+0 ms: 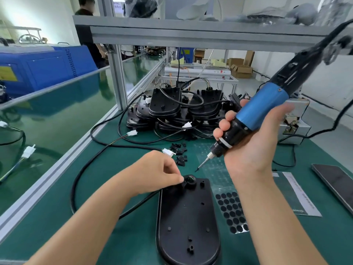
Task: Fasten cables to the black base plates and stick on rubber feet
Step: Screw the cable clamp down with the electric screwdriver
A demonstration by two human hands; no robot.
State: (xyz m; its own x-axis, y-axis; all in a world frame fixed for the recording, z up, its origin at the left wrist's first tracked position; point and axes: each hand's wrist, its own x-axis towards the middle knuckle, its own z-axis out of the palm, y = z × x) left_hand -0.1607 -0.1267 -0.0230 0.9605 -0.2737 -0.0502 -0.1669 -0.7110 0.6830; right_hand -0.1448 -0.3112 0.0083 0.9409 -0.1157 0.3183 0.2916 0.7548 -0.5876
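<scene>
The black base plate (188, 220) lies flat on the green bench mat (133, 236) in the lower middle of the frame. Its long axis runs from the bottom edge up toward the centre, with the round cable socket (189, 181) at the upper end.

The left hand (158, 173) is at that upper end. Its fingers are curled and they pinch a small black part, probably a cable clamp, against the plate beside the socket; I judge it is kept there so a screw can go in. The black cable (84, 169) leaves the plate on the left side and makes a loop toward the left of the frame.

The right hand (248, 142) clenches the blue electric screwdriver (261, 109) in the right middle of the frame. The tool is tilted, its bit pointing down and left toward the socket, but the tip is above the mat and does not touch the plate.

The sheet of rubber feet (232, 213) lies just beside the plate on its right, ready for the later step. Loose black clips (179, 152) are near, above the left hand.
</scene>
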